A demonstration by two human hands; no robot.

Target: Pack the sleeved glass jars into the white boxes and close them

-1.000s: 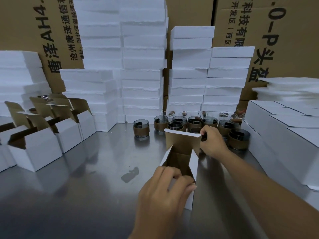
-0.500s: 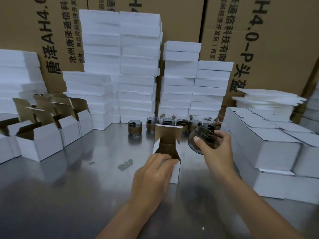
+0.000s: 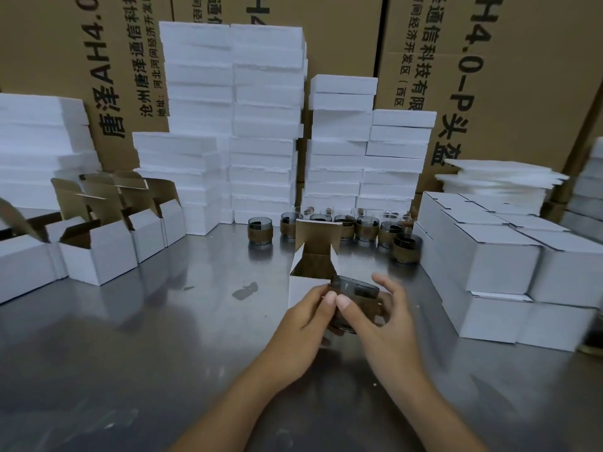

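Both forearms are stretched forward, thumbs side by side, the box (image 3: 302, 288) being gripped by the left hand (image 3: 305, 319) and the jar (image 3: 355, 287) by the right hand (image 3: 380, 322).

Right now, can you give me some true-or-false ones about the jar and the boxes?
1. The right hand holds a sleeved jar. True.
2. That jar sits inside a shut box. False: the open white box has its lid flap standing up, and the jar is held at its front edge.
3. More jars wait on the table behind the box. True.
4. The stacked boxes on the right are open. False: they are closed; the open boxes on the left are the empty ones.
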